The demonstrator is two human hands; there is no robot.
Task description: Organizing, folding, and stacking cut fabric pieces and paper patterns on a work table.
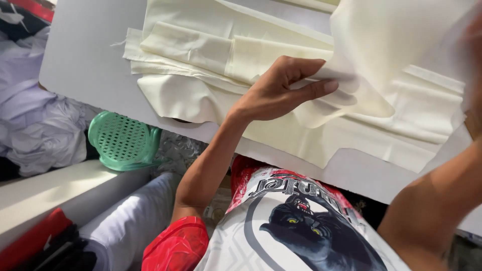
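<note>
Several cream fabric pieces (201, 65) lie stacked and overlapping on a white table (75, 60). My left hand (281, 90) reaches up from a red sleeve and pinches the edge of one cream piece (361, 95) between thumb and fingers. That piece rises to the top right, where a larger flap (391, 35) is lifted off the stack. My right hand (474, 45) is a blur at the right edge beside the lifted flap, and its grip is hidden. My right forearm (432, 211) crosses the lower right corner.
Under the table's near edge lies a green perforated plastic basket (123, 140). A heap of pale cloth (35, 115) is at the left. A white fabric roll (130, 221) and a red and black item (30, 241) sit at the lower left.
</note>
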